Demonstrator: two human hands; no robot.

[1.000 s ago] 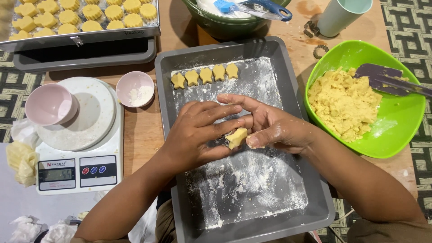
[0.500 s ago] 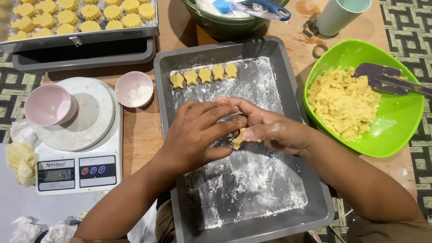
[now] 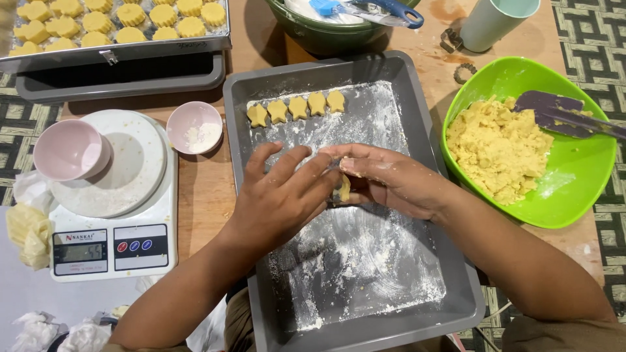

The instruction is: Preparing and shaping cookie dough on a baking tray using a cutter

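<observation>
over the middle of the grey baking tray [image 3: 417,72], the left hand [image 3: 280,199] and right hand [image 3: 398,182] are pressed together, fingers pinching a small piece of yellow dough [image 3: 343,188] between them. five shaped pieces [image 3: 297,107] already sit in a row near the tray's far edge; most of the floured tray is bare, and the green bowl [image 3: 580,176] beyond its right edge holds plenty of crumbly dough [image 3: 495,150], so by my judgement much is left. a filled tray of cookies [image 3: 124,16] stands at the wooden table's [image 3: 208,202] far left corner, a kitchen scale [image 3: 111,241] near the left edge; patterned matting [image 3: 596,45] lies underneath.
</observation>
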